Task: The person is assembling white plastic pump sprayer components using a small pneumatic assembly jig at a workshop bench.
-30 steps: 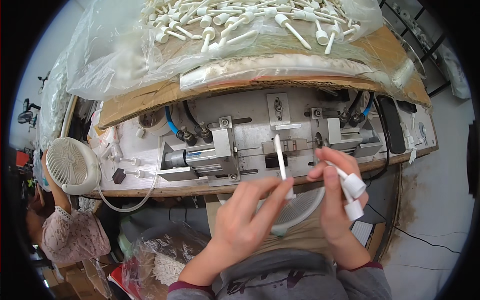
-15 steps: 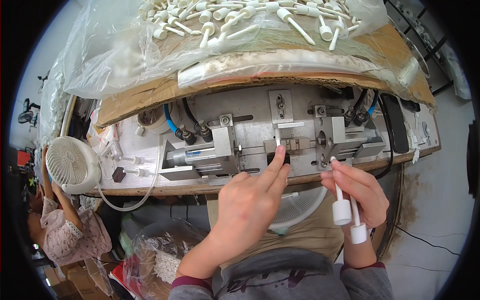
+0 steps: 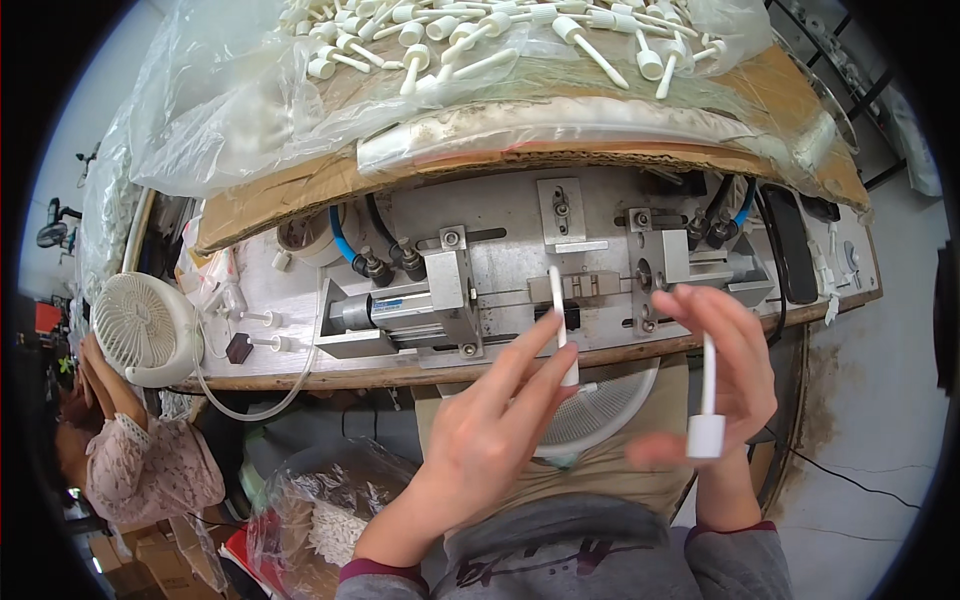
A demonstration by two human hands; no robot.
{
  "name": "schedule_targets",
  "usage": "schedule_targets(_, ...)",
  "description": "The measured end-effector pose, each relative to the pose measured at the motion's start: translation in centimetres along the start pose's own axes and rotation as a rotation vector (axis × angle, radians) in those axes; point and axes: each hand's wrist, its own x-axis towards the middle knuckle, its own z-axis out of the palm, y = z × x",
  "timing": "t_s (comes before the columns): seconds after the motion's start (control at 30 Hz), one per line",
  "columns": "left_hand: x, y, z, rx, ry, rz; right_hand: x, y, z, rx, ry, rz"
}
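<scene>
My left hand (image 3: 490,415) is closed round a white stemmed cap (image 3: 561,318), its stem pointing away from me over the small metal fixture block (image 3: 590,286). Whether the stem touches the block, I cannot tell. To the right, my right hand (image 3: 735,370) is raised by the bench edge with its thumb spread away, blurred. Another white stemmed cap (image 3: 706,437) hangs cap-down from its fingers, the stem's upper end hidden by them. A left air cylinder (image 3: 400,310) and a right air cylinder (image 3: 715,270) flank the block.
A cardboard sheet (image 3: 300,200) overhangs the bench, bearing plastic film and a heap of white stemmed caps (image 3: 480,35). A small fan (image 3: 145,325) stands left, a phone (image 3: 795,245) right. A clear bag of white pieces (image 3: 335,530) sits below. Another person (image 3: 150,460) is at far left.
My left hand has drawn back slightly, and more of its stemmed cap shows. My right thumb has spread; only one of the two stemmed caps seen there earlier is visible in that hand.
</scene>
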Motion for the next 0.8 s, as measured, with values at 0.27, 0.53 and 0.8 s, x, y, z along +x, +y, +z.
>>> schedule_targets(0.27,2.1,-0.4,0.1,0.467,-0.14,0.186,-0.6,-0.3,0.1,0.386,0.148,0.105)
schedule_targets(0.53,3.1,-0.3,-1.6,0.386,-0.187,0.18,-0.2,-2.2,-0.1,-0.105,-0.051,0.036)
schedule_targets(0.8,14.8,-3.0,-7.9,0.509,0.38,0.38,-0.6,-0.5,3.2,-0.418,-0.338,-0.202)
